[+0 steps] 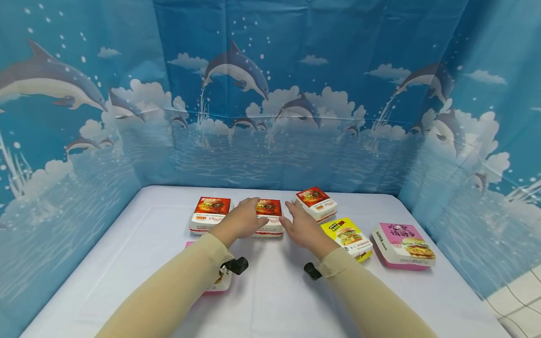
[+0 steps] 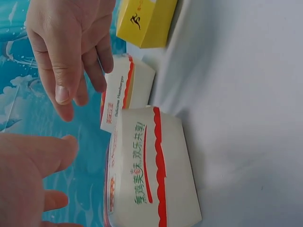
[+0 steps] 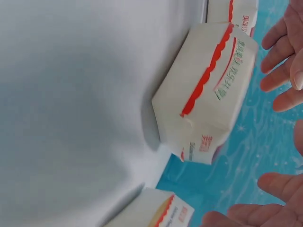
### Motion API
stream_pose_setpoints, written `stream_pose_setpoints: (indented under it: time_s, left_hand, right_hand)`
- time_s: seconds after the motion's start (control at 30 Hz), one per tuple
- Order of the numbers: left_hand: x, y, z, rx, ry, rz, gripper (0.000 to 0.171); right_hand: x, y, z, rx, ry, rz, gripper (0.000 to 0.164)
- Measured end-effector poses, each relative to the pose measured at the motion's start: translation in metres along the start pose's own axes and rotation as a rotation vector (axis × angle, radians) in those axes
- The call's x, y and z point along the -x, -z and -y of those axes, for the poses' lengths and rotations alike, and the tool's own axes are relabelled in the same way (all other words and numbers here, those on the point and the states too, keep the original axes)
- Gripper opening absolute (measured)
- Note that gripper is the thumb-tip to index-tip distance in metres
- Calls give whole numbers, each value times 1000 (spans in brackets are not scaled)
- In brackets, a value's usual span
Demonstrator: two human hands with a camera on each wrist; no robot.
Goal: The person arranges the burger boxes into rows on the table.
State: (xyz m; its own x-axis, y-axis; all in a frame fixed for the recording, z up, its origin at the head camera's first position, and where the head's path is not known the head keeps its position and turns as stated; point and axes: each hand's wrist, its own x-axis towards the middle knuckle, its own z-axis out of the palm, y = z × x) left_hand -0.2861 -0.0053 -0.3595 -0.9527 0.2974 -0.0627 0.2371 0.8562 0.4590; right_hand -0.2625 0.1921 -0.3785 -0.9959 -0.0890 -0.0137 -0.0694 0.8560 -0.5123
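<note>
Both hands are held over the table on either side of a red-topped burger box [image 1: 270, 223], the middle one of the back row. My left hand [image 1: 240, 221], fingers extended, overlaps its left side in the head view. On its right, my right hand [image 1: 303, 228] has its fingers spread and holds nothing. The left wrist view shows this white box [image 2: 154, 170] from the front, with a red scalloped stripe, and a gap between it and the fingers. A second red-topped box [image 1: 314, 204] stands turned at an angle just beyond the right fingertips.
Another red-topped box [image 1: 211, 216] stands at the back left. A yellow box [image 1: 347, 238] lies beside the right wrist, with a pink box [image 1: 405, 246] farther right. The left forearm partly hides another pink box [image 1: 220, 284]. A dolphin-print curtain [image 1: 270, 155] borders the white table [image 1: 270, 300].
</note>
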Motion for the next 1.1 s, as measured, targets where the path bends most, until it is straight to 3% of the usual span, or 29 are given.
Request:
stream_pose_setpoints:
  time_s: [0.37, 0.63, 1.1]
  left_hand:
    - [10, -7, -27, -5, -81, -4, 81]
    - [21, -18, -48, -24, -139, 29, 84]
    - [38, -42, -83, 52, -127, 123, 88]
  right_hand:
    - [23, 27, -11, 21, -14, -18, 70]
    - [37, 50, -37, 87, -36, -28, 71]
    - [55, 69, -84, 94, -143, -19, 73]
